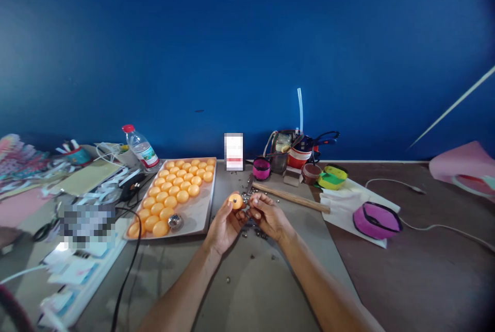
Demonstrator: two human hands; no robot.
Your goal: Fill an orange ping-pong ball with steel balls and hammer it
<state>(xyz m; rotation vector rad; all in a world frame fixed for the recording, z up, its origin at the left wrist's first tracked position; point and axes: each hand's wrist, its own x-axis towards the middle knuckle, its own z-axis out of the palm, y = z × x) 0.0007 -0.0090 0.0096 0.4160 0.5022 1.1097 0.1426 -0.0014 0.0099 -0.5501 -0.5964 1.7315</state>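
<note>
One orange ball, pinched in the left hand, its dark spot toward the viewer.
The ball (235,200), round and without a long axis, sits at the tips of the left hand (227,223), between thumb and fingers; the right hand (266,216) is just beside it, thumb and fingers drawn together, though I cannot tell on what. Small metal pieces (261,234) lie around the hands, too blurred to count. Beyond are one wooden stick (294,198), slanting rightward, two magenta containers (377,221), and, to the left, one tray (198,214) with roughly thirty orange balls (166,186) and one silver ball (175,222).
</note>
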